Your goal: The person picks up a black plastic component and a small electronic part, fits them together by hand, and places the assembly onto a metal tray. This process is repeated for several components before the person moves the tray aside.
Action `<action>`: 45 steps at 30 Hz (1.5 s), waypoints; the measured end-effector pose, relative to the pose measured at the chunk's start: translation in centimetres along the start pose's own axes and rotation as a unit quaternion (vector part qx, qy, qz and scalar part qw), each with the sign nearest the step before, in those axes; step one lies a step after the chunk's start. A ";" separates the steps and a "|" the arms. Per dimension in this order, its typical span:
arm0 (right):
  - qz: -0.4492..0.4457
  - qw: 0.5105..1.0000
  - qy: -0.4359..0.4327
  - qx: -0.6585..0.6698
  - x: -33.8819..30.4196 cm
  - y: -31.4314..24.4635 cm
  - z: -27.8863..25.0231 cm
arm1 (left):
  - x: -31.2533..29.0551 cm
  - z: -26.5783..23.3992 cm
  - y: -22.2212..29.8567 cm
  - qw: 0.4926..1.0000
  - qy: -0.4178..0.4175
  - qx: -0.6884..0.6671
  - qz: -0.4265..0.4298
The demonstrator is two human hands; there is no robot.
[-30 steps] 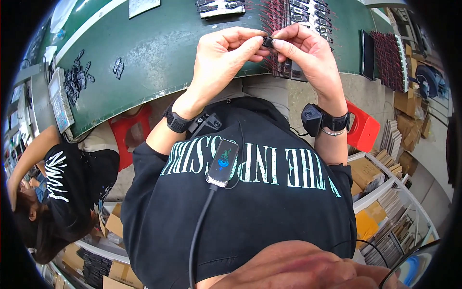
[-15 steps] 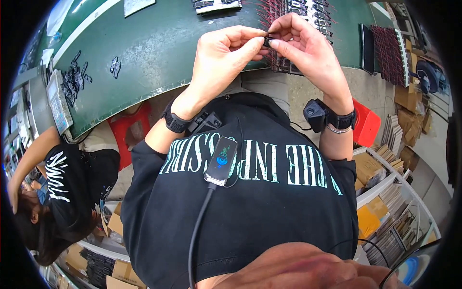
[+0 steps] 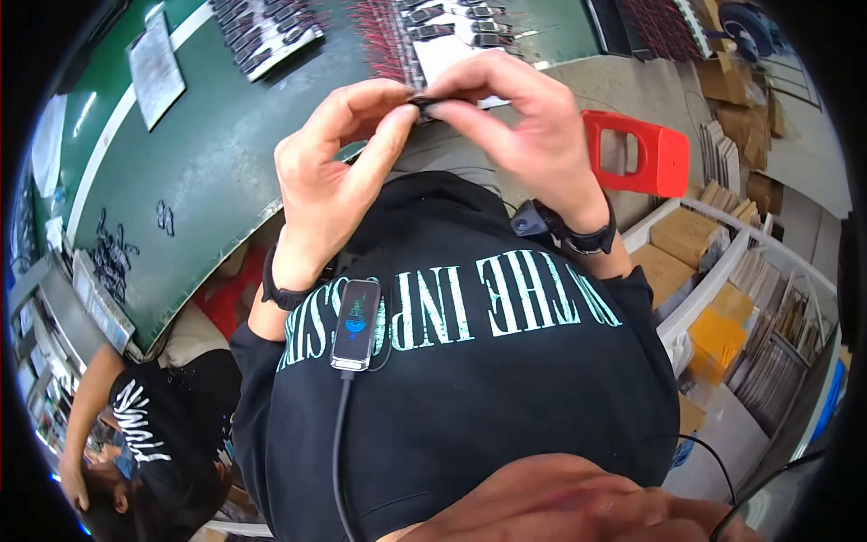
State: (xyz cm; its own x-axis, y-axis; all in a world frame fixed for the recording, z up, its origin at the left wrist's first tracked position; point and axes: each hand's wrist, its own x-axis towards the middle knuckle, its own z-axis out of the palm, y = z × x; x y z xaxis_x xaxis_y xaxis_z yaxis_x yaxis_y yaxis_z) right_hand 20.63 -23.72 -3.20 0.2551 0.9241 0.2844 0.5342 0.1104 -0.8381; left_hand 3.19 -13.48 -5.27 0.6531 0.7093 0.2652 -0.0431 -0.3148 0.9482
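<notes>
Between the fingertips of both hands is a small black part [image 3: 422, 103], mostly covered, so its exact kind cannot be made out. My left hand [image 3: 339, 167] pinches it from the left with thumb and forefinger. From the other side my right hand [image 3: 519, 117] grips it too, its thumb and fingers a little smeared by motion. Both hands are raised over the near edge of the green table [image 3: 203, 163]. Just beyond them lie a white board with several black parts [image 3: 433, 32] and a bundle of thin red wires [image 3: 379, 41].
Another board of black parts [image 3: 271, 36] and a grey flat plate [image 3: 155, 70] lie farther left. A pile of small black pieces [image 3: 110, 257] sits at the table's left end, near a co-worker [image 3: 153, 425]. To the right are a red stool [image 3: 637, 154] and cardboard boxes [image 3: 691, 239].
The view has shifted, so table and boards appear differently placed. Both hands still pinch the small black part, now lower and farther left in the picture; my right hand's fingers have straightened.
</notes>
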 end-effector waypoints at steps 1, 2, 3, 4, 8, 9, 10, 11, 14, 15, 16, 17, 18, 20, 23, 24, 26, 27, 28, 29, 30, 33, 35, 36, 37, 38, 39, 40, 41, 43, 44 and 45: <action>0.022 1.000 0.013 0.012 -0.7 0.3 -1.1 | 0.3 0.2 0.1 1.000 -0.004 -0.003 0.001; 0.043 0.998 0.025 0.024 -1.3 0.6 -2.0 | 0.5 0.4 0.1 0.999 0.011 -0.048 -0.017; 0.044 0.998 0.027 0.023 -1.7 1.1 -2.8 | 0.8 0.6 0.1 0.995 0.026 -0.091 -0.036; 0.061 0.997 0.041 -0.001 -2.3 1.7 -3.3 | 0.9 0.7 0.1 0.989 0.039 -0.134 -0.057; 0.089 0.991 0.070 -0.068 -3.3 3.0 -3.5 | 0.9 0.4 -1.3 0.991 0.002 -0.116 -0.070; 0.080 0.990 0.070 -0.092 -3.2 3.2 -3.3 | 0.7 0.4 -1.4 0.991 0.002 -0.114 -0.070; 0.071 0.988 0.070 -0.116 -3.2 3.4 -3.1 | 0.6 0.5 -1.4 0.991 0.001 -0.113 -0.075; 0.070 0.989 0.070 -0.114 -3.4 3.6 -3.0 | 0.5 0.5 -1.4 0.990 -0.001 -0.112 -0.081; -0.013 0.969 0.093 -0.226 -3.8 4.2 -3.0 | 0.3 0.3 -1.7 0.990 0.004 -0.109 -0.085; -0.014 0.970 0.092 -0.225 -3.7 4.2 -3.0 | 0.2 0.1 -1.8 0.990 0.010 -0.108 -0.085; -0.036 0.964 0.110 -0.241 -3.7 4.2 -2.9 | 0.2 0.0 -1.9 0.990 0.015 -0.108 -0.084; -0.059 0.956 0.128 -0.257 -3.7 4.2 -2.9 | 0.2 -0.1 -2.0 0.990 0.017 -0.107 -0.086; -0.081 0.947 0.145 -0.273 -3.6 4.2 -2.9 | 0.2 -0.3 -2.2 0.991 0.026 -0.107 -0.078; -0.085 0.948 0.130 -0.279 -2.9 3.7 -2.8 | 0.2 -1.0 -2.4 0.992 0.051 -0.102 -0.062; -0.095 0.949 0.100 -0.284 -2.5 2.3 -2.3 | 0.2 -2.4 -2.3 0.991 0.102 -0.074 -0.046; -0.099 0.948 0.055 -0.298 -2.4 1.7 -2.0 | -0.1 -3.2 -2.1 0.989 0.132 -0.053 -0.035; -0.133 0.942 -0.030 -0.306 -1.8 0.9 -0.4 | -1.0 -4.3 -2.1 0.984 0.171 -0.029 -0.043; -0.125 0.943 -0.033 -0.307 -2.0 0.6 -0.4 | -1.5 -4.6 -2.5 0.984 0.174 -0.004 -0.040; -0.119 0.943 -0.036 -0.308 -2.3 0.5 -0.6 | -1.9 -5.0 -3.3 0.983 0.180 0.022 -0.038; -0.125 0.941 -0.041 -0.310 -2.2 0.5 -0.8 | -2.2 -5.2 -3.6 0.977 0.203 0.056 -0.034; -0.123 0.938 -0.043 -0.320 -2.0 0.5 -1.0 | -2.5 -6.1 -4.0 0.972 0.217 0.083 -0.031; -0.115 0.940 -0.075 -0.312 -1.2 0.4 -1.0 | -4.0 -10.0 -4.6 0.916 0.288 0.277 -0.020; -0.101 0.938 -0.108 -0.315 -1.0 0.7 -1.2 | -4.7 -12.1 -5.8 0.883 0.311 0.352 -0.015; -0.089 0.935 -0.122 -0.320 -0.9 0.9 -1.2 | -5.5 -14.1 -6.7 0.829 0.321 0.456 -0.026; -0.089 0.935 -0.123 -0.322 -0.8 0.6 -1.1 | -6.1 -15.9 -7.0 0.766 0.326 0.553 -0.037; -0.055 0.951 -0.115 -0.283 -0.7 0.2 -0.9 | -6.3 -17.4 -7.3 0.767 0.327 0.550 -0.037; -0.024 0.964 -0.109 -0.242 -0.6 -0.3 -0.9 | -6.8 -18.6 -7.1 0.732 0.308 0.604 -0.060; 0.007 0.975 -0.102 -0.199 -0.3 -0.7 -0.9 | -7.0 -19.4 -6.9 0.694 0.288 0.655 -0.082; 0.009 0.974 -0.102 -0.201 -0.2 -0.9 -1.0 | -6.8 -19.6 -7.2 0.696 0.287 0.653 -0.082; -0.002 0.981 -0.072 -0.180 0.7 -1.4 -1.1 | -6.6 -20.0 -7.3 0.691 0.222 0.679 -0.110; -0.009 0.984 -0.055 -0.169 1.1 -1.4 -0.8 | -6.2 -20.4 -7.4 0.686 0.191 0.692 -0.122; -0.012 0.984 -0.053 -0.167 1.2 -1.2 -0.8 | -6.0 -20.6 -7.5 0.683 0.193 0.694 -0.121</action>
State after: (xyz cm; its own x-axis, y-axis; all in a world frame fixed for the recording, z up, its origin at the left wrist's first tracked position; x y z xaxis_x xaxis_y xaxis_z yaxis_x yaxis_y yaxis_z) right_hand 20.91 -23.07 -1.47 0.1624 0.9578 0.2371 0.7790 0.0230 -0.6266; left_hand -15.98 -2.32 -10.39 0.2552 0.8753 0.4107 0.9637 -0.2646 -0.0351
